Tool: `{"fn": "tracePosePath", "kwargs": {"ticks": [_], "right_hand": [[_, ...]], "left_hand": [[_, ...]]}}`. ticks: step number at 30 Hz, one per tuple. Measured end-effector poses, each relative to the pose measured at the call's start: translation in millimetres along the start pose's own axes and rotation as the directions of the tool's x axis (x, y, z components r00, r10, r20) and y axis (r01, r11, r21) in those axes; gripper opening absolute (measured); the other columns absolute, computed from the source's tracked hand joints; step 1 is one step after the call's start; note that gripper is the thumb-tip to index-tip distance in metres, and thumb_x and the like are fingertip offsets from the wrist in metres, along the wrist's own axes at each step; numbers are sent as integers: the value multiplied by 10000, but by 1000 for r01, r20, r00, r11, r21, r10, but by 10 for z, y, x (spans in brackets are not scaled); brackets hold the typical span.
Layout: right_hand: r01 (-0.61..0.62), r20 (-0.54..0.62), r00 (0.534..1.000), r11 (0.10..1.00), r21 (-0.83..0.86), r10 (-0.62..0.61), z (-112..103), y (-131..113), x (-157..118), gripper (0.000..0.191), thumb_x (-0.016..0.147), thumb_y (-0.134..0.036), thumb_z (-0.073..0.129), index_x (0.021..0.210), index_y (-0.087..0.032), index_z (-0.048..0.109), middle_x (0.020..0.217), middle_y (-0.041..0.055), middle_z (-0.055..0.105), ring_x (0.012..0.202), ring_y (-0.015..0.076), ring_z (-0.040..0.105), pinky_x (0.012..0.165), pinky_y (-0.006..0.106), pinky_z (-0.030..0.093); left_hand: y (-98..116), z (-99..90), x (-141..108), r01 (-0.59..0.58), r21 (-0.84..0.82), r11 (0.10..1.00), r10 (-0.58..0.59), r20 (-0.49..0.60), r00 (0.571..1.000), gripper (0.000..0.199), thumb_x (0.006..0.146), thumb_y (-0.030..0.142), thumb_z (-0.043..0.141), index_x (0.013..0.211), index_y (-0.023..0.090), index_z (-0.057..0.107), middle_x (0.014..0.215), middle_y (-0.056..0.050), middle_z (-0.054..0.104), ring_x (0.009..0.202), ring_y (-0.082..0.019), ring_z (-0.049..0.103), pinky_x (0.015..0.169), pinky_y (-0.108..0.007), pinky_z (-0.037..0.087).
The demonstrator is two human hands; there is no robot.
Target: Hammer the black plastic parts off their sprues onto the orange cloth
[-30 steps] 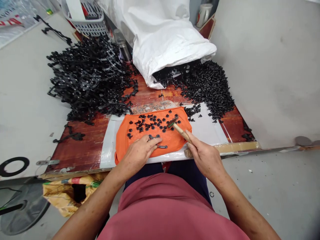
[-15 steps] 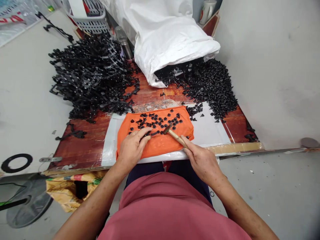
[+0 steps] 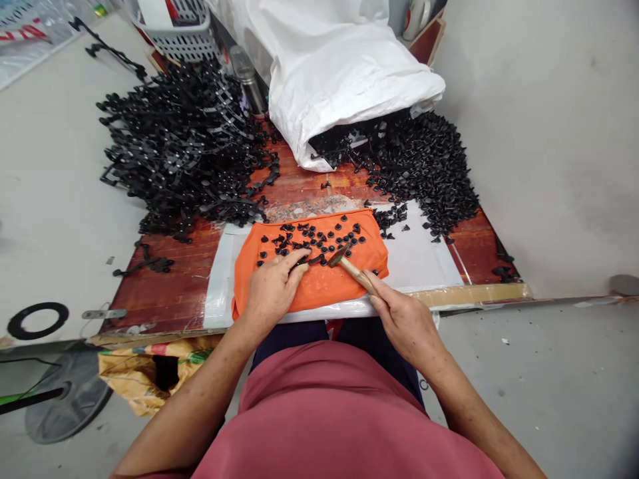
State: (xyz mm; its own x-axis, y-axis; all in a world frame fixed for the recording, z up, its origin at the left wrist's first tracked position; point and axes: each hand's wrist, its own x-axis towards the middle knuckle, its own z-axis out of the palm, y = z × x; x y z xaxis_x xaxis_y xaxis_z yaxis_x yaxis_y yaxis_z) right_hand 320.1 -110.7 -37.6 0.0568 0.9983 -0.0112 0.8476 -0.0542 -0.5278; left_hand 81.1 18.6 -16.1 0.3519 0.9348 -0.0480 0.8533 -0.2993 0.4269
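My right hand (image 3: 402,316) is wrapped round the wooden handle of a small hammer (image 3: 357,271). The hammer's dark head is over the orange cloth, just right of a short black plastic strip (image 3: 315,259). With thumb and fingers closed together, my left hand (image 3: 274,283) pinches the left end of this strip, partly hidden by the fingers. Several small black plastic studs (image 3: 327,239) lie scattered over the orange cloth (image 3: 319,293), beyond both hands.
A tangled heap of black plastic strips (image 3: 180,146) rises at the left. At the right, a pile of black studs (image 3: 434,166) spills from a white sack (image 3: 344,73). A grey basket (image 3: 184,41) and a steel flask (image 3: 250,83) stand behind. A yellow bag (image 3: 134,382) is below the table edge.
My left hand and the strip have moved slightly to the right and away from me. The hammer has shifted slightly right, with its head still close to the strip.
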Motion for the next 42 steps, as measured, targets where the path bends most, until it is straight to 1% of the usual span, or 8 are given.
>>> {"fn": "tracePosePath", "kwargs": {"ticks": [9, 13, 20, 26, 31, 37, 40, 42], "right_hand": [[6, -14, 1000, 1000, 2, -6, 5, 7, -5, 515, 1054, -260, 455, 1568, -296, 462, 1125, 63, 800, 1013, 247, 769, 888, 362, 601], [-11, 4, 1000, 1000, -3, 11, -4, -12, 1, 512, 1056, -262, 449, 1568, -286, 462, 1169, 70, 790, 1039, 261, 763, 874, 373, 603], [-25, 13, 1000, 999, 25, 25, -16, -34, 10, 517, 1051, -248, 463, 1567, -280, 463, 1219, 66, 775, 1095, 262, 749, 962, 401, 587], [-14, -16, 1000, 999, 50, 15, 7, -9, 0, 505, 1055, -250, 458, 1559, -268, 476, 1257, 71, 760, 1117, 258, 741, 960, 389, 588], [11, -103, 995, 996, 93, -2, -104, -41, 4, 498, 1064, -273, 461, 1561, -291, 470, 1336, 57, 723, 1041, 233, 759, 875, 339, 600], [137, -180, 975, 991, 6, -133, -197, -181, 2, 508, 1074, -279, 429, 1582, -271, 437, 1215, 75, 765, 957, 213, 755, 842, 311, 584], [111, -123, 984, 986, -128, -126, -142, -208, 21, 512, 1063, -257, 428, 1574, -268, 453, 1035, 63, 790, 797, 210, 747, 714, 302, 579], [100, -89, 989, 979, -178, -117, -107, -198, 33, 513, 1057, -248, 435, 1570, -269, 461, 987, 54, 789, 750, 214, 739, 676, 309, 574]], "left_hand": [[-2, -11, 19, 4, 25, 1000, -5, 19, 1000, 391, 1014, 373, 505, 1354, 290, 679, 1163, -76, 761, 1080, -247, 698, 1003, -357, 512], [3, 3, 7, -11, 69, 998, 10, 17, 1000, 394, 1017, 381, 502, 1356, 289, 680, 1104, -78, 760, 1021, -243, 702, 950, -340, 516], [36, 23, -35, -46, 218, 975, 49, -9, 999, 407, 1030, 415, 479, 1357, 297, 690, 972, -87, 737, 911, -245, 689, 854, -342, 497], [33, 15, -35, -61, 235, 970, 66, -15, 998, 401, 1028, 417, 480, 1349, 315, 697, 953, -81, 727, 878, -239, 678, 817, -336, 482], [30, 23, -48, -61, 236, 970, 72, -41, 997, 397, 1021, 407, 488, 1328, 294, 714, 943, -85, 724, 869, -242, 674, 808, -337, 488], [8, 62, -66, -76, 246, 966, 93, -57, 994, 388, 1018, 403, 504, 1323, 294, 716, 898, -76, 716, 842, -235, 671, 788, -330, 480], [-3, 80, -73, -79, 267, 960, 98, -57, 994, 392, 1022, 399, 495, 1336, 298, 707, 901, -78, 710, 826, -235, 666, 764, -330, 472], [-9, 92, -78, -74, 277, 958, 95, -63, 993, 395, 1024, 402, 492, 1342, 300, 703, 907, -80, 707, 813, -234, 663, 754, -330, 466]]}}
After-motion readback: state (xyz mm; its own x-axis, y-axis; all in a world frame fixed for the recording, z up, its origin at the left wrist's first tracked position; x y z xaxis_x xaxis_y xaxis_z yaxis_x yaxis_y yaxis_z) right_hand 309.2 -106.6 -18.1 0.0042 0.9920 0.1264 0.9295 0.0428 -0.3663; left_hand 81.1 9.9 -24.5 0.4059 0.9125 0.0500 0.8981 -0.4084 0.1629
